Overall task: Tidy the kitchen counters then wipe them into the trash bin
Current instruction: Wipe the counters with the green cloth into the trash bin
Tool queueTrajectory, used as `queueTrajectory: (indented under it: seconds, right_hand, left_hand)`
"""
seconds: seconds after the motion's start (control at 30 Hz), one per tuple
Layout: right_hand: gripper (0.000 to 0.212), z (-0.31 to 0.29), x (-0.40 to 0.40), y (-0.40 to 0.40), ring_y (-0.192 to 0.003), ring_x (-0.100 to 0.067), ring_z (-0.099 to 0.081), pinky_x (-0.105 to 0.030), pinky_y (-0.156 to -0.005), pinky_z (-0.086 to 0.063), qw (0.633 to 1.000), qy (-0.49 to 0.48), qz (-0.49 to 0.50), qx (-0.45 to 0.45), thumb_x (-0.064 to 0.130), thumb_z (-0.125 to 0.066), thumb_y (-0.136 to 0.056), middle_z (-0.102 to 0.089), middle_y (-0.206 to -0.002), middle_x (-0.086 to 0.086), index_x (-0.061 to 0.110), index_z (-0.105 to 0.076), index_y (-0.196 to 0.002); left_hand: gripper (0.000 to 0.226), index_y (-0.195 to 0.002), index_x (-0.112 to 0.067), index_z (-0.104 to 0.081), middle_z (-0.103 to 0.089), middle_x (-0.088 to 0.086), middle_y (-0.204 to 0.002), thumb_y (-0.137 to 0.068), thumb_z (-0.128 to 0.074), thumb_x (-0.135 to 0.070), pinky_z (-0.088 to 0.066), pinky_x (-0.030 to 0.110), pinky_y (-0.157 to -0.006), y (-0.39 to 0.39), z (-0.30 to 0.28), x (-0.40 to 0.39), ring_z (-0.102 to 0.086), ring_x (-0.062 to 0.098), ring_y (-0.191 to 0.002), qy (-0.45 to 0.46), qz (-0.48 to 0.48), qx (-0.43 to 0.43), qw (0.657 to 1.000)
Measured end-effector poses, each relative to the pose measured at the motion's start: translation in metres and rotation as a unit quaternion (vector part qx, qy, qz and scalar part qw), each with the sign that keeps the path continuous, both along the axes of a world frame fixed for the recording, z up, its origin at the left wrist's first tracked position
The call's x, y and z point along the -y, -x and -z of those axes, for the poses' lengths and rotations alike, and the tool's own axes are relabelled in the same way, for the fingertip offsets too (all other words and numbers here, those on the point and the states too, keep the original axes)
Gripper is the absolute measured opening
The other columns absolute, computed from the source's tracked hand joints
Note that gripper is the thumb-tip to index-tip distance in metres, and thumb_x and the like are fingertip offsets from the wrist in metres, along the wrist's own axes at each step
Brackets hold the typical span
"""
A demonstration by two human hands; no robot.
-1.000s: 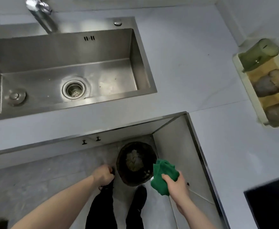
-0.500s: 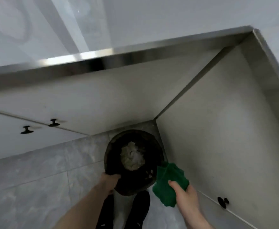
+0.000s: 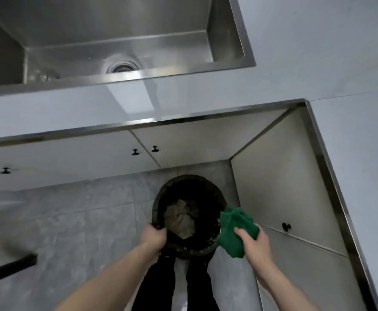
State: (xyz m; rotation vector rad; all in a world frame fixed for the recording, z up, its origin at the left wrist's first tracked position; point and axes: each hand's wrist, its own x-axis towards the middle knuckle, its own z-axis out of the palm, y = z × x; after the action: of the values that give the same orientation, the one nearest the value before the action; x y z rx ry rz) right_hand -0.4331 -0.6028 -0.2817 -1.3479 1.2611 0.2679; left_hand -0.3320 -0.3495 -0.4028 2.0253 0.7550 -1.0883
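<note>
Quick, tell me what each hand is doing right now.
Left hand: grips the near rim of the trash bin.
Right hand: holds the green cloth beside the bin.

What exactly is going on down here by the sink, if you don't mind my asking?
A person is standing at the counter corner. Their left hand grips the rim of a black trash bin on the floor, which has crumpled paper inside. Their right hand holds a green cloth at the bin's right edge. The steel sink above looks empty.
</note>
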Motion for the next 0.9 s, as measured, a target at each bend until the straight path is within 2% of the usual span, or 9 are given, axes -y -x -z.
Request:
queueTrajectory:
  seconds: [0.1, 0.27, 0.37, 0.53, 0.7, 0.77, 0.9]
  right_hand:
    - [0.021, -0.059, -0.035, 0.000, -0.089, -0.016, -0.071, -0.022, -0.064, -0.055, 1.000, -0.004, -0.023, 0.019, 0.012, -0.070, -0.092, -0.073, -0.101, -0.001, 0.020, -0.065, -0.111]
    - [0.022, -0.137, -0.107, -0.002, -0.092, -0.015, -0.073, -0.029, -0.073, -0.059, 0.992, -0.009, -0.108, 0.057, 0.018, -0.072, -0.091, -0.075, -0.102, 0.001, 0.028, -0.066, -0.110]
    - [0.022, -0.159, -0.145, -0.002, -0.094, -0.015, -0.073, -0.034, -0.081, -0.060, 0.983, -0.004, -0.165, 0.078, 0.019, -0.073, -0.090, -0.075, -0.102, 0.003, 0.030, -0.066, -0.107]
    - [0.018, -0.182, -0.217, 0.005, -0.093, -0.016, -0.071, -0.039, -0.086, -0.060, 0.964, -0.030, -0.244, 0.104, 0.019, -0.072, -0.091, -0.073, -0.101, 0.001, 0.028, -0.064, -0.103]
    - [0.021, -0.195, -0.305, 0.022, -0.095, -0.022, -0.073, -0.047, -0.086, -0.061, 0.945, -0.059, -0.302, 0.108, 0.022, -0.075, -0.089, -0.074, -0.107, -0.005, 0.024, -0.064, -0.107]
    - [0.023, -0.198, -0.336, 0.025, -0.094, -0.022, -0.074, -0.047, -0.086, -0.061, 0.939, -0.064, -0.319, 0.107, 0.022, -0.076, -0.088, -0.074, -0.107, -0.005, 0.025, -0.064, -0.107]
    - [0.026, -0.203, -0.416, 0.032, -0.094, -0.021, -0.074, -0.047, -0.087, -0.061, 0.926, -0.077, -0.351, 0.112, 0.022, -0.075, -0.089, -0.074, -0.107, -0.004, 0.022, -0.063, -0.111]
  left_hand:
    - [0.029, -0.109, -0.005, -0.064, -0.069, 0.016, -0.105, -0.084, -0.064, -0.020, -0.059, 0.040, -0.085, 0.015, -0.060, -0.056, -0.067, 0.032, -0.096, -0.035, 0.002, -0.010, 0.999]
    - [0.032, -0.111, -0.009, -0.056, -0.066, 0.014, -0.108, -0.083, -0.066, -0.020, -0.057, 0.042, -0.089, 0.057, -0.149, -0.136, -0.065, 0.033, -0.100, -0.026, -0.052, 0.004, 0.998]
    - [0.031, -0.112, -0.015, -0.048, -0.063, 0.012, -0.108, -0.087, -0.065, -0.020, -0.057, 0.043, -0.090, 0.088, -0.179, -0.171, -0.064, 0.033, -0.101, -0.015, -0.092, 0.012, 0.996]
    - [0.031, -0.114, -0.014, -0.054, -0.066, 0.012, -0.105, -0.086, -0.063, -0.024, -0.059, 0.042, -0.086, 0.145, -0.204, -0.244, -0.066, 0.030, -0.095, -0.018, -0.162, 0.014, 0.987]
    - [0.028, -0.113, -0.006, -0.061, -0.068, 0.014, -0.103, -0.086, -0.065, -0.013, -0.058, 0.042, -0.087, 0.201, -0.226, -0.322, -0.067, 0.034, -0.098, -0.020, -0.259, 0.057, 0.964]
    - [0.037, -0.116, -0.005, -0.063, -0.070, 0.016, -0.106, -0.081, -0.067, -0.016, -0.058, 0.043, -0.088, 0.219, -0.220, -0.355, -0.067, 0.034, -0.099, -0.020, -0.280, 0.053, 0.958]
    - [0.063, -0.115, -0.012, -0.068, -0.073, 0.013, -0.102, -0.056, -0.063, -0.034, -0.059, 0.044, -0.088, 0.261, -0.165, -0.442, -0.069, 0.032, -0.095, -0.037, -0.306, 0.039, 0.951]
